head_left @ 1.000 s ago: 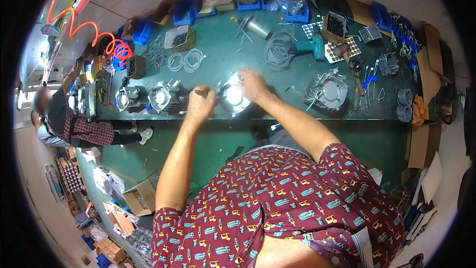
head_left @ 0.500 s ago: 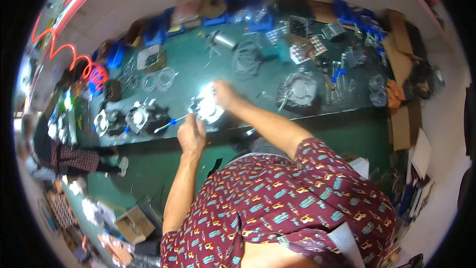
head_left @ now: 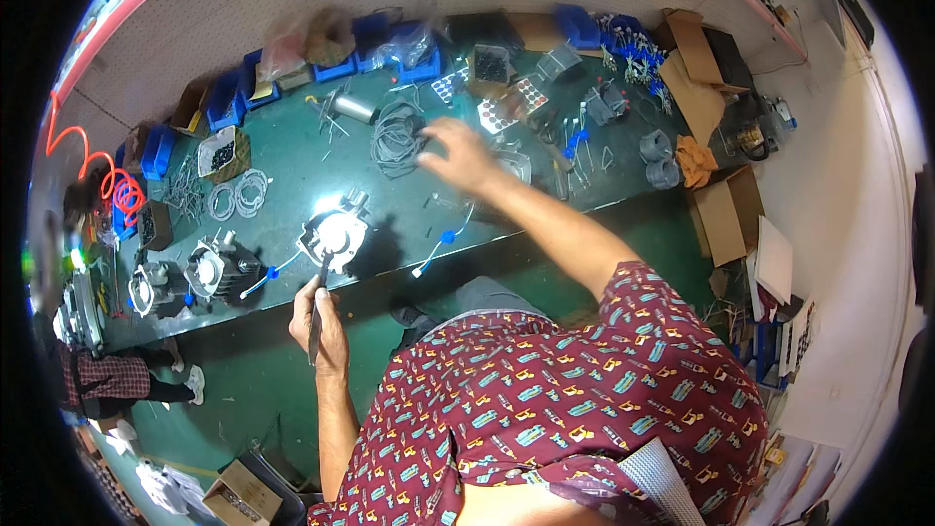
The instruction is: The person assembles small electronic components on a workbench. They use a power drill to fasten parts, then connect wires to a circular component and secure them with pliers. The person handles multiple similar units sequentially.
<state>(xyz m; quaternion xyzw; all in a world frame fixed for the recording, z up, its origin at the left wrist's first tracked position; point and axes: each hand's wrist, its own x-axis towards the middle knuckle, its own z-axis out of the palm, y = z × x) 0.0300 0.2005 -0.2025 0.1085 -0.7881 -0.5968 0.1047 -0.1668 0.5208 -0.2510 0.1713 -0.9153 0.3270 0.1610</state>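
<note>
In my left hand, near the bench's front edge, is a slim dark tool, its kind unclear. The tool's upper end reaches the rim of a bright cast-metal housing with a round pale centre. My right hand is raised off the housing with its fingers apart and nothing visible in them. Just beyond its fingertips lies a coil of grey cord. Another metal housing is partly hidden behind my right forearm. A wire with a blue connector hangs over the bench edge.
Two similar dark-bodied housings stand to the left. Blue bins line the back. Sheets of round stickers, clear cups and an orange rag lie right. At the far left is another person.
My right hand has left the bright housing and moved right, toward the cord coil. A slim tool now shows in my left hand. The whole view has swung to the right.
</note>
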